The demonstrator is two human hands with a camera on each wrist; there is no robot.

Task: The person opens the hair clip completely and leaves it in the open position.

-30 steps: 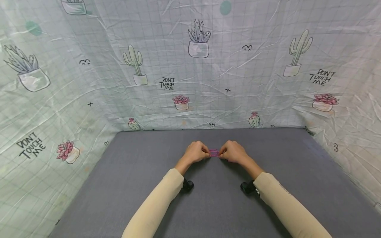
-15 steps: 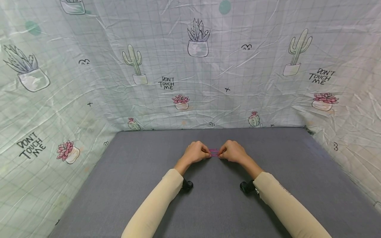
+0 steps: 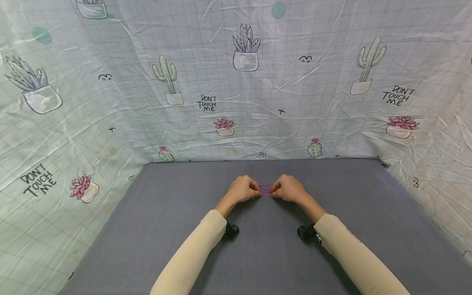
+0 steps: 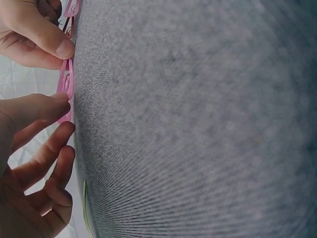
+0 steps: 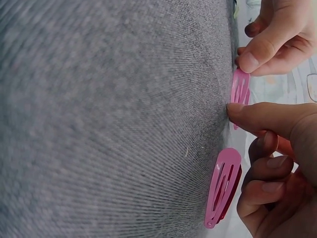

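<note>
Both hands meet near the table's far middle, with a pink snap hair clip (image 3: 265, 194) spanning the gap between their fingertips. The left hand (image 3: 241, 189) pinches one end of this hair clip between thumb and fingers, and the right hand (image 3: 290, 189) pinches the other. A second pink strip shows just beyond it in the head view. In the right wrist view, another pink hair clip (image 5: 224, 186) with a dark red clip (image 5: 235, 193) behind it lies beside the right hand's curled lower fingers; the right hand hides this pair in the head view.
The grey cloth-covered table (image 3: 166, 221) stretches all round the hands. A cactus-printed sheet (image 3: 191, 131) hangs at its back and sides. A thin green item (image 4: 86, 208) lies near the left hand. Dark wrist cameras (image 3: 232, 230) sit under both cuffs.
The hands keep their place and their pinch on the hair clip. Only a very slight shift of the right fingertips to the left shows.
</note>
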